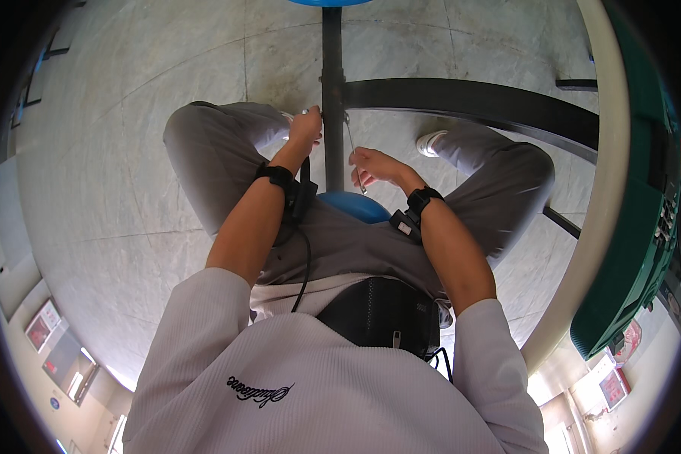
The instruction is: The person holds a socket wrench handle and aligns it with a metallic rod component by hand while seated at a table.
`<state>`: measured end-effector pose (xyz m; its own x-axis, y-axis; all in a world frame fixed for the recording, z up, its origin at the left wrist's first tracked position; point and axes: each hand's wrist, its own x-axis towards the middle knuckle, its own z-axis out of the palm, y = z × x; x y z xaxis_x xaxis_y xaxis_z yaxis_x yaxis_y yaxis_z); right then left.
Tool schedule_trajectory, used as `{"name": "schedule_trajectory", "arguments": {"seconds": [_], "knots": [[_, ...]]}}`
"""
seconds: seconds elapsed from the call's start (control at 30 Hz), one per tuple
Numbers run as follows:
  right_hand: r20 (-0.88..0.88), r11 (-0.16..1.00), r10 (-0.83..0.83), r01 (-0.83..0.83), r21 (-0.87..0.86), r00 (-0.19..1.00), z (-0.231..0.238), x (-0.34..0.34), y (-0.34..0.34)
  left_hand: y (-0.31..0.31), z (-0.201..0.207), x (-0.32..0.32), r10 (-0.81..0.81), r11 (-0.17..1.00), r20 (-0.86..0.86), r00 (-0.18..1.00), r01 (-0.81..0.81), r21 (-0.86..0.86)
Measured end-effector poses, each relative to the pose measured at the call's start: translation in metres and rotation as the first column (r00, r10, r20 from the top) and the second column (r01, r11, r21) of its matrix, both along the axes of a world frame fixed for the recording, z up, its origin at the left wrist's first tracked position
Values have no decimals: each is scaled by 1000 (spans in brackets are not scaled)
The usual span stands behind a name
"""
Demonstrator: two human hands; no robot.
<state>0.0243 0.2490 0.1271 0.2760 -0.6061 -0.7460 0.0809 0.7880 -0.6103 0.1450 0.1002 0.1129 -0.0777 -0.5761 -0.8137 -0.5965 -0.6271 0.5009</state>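
Grey stone-look flooring [129, 166] fills most of the background. Ribbed white shirt [303, 408] on the seated person: dark cursive lettering across the chest. Black metal frame [469, 106]: one bar passes between the knees, a branch leads right. Green case [634, 261]: beside the pale rim [613, 98] at right; contents hidden. Black waist pouch [363, 314]: zip pull visible, contents concealed. Red-and-white wall panel [44, 324]: print too small to read. Left hand [305, 129]: fingers curled at the bar's left side; whether anything is held cannot be told. Right hand [378, 166]: fingers closed around a slim metal tool [351, 136], located right of the bar, upper end just beside it; contact cannot be determined.
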Motion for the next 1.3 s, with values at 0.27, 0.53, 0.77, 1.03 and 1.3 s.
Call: {"name": "schedule_trajectory", "arguments": {"seconds": [0.27, 0.53, 0.77, 1.03, 1.3], "knots": [[13, 1000, 0, 0, 7, 1000, 6, 1, -5, 0, 2, -1, 3, 1000, 6, 1000, -3, 1], [-17, 1000, 15, -15, -3, 1000, 6, 7, -14, -1, -2, -2, 13, 1000, -1, 1000, -13, 4], [-251, 995, 97, -90, 39, 963, 13, 19, -24, -4, -3, -1, 35, 998, -22, 999, -34, 44], [-625, 983, 162, -181, 34, 764, 31, 33, -22, -3, -1, -6, 75, 996, -26, 997, -74, 46], [-558, 998, 62, -64, 17, 828, 54, 33, -27, -3, -2, -1, 50, 998, -82, 995, -53, -38]]}}
